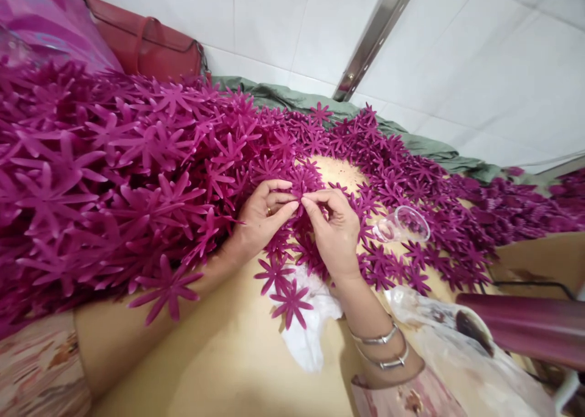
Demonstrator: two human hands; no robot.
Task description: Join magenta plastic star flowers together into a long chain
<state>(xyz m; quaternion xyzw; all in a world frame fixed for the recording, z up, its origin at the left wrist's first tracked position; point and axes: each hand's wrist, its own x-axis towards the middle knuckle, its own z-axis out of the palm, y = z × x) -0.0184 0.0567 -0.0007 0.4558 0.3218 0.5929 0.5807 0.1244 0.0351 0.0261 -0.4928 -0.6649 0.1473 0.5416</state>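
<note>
My left hand (260, 219) and my right hand (333, 231) meet at the middle of the view, fingertips pinched together on one magenta flower-shaped cutout (301, 192). Both hands are closed on it. A huge heap of the same magenta flower cutouts (109, 161) rises at the left and curves round behind my hands to the right. Two loose flowers (290, 301) lie just below my hands on a white cloth (311, 331). My right wrist wears two metal bangles (384, 350).
The work surface is tan cardboard (219, 356). A small clear cup (404, 223) lies on its side right of my hands. A clear plastic bag (457, 344) sits at lower right. A red bag (146, 42) and green cloth (292, 97) lie against the white tiled wall.
</note>
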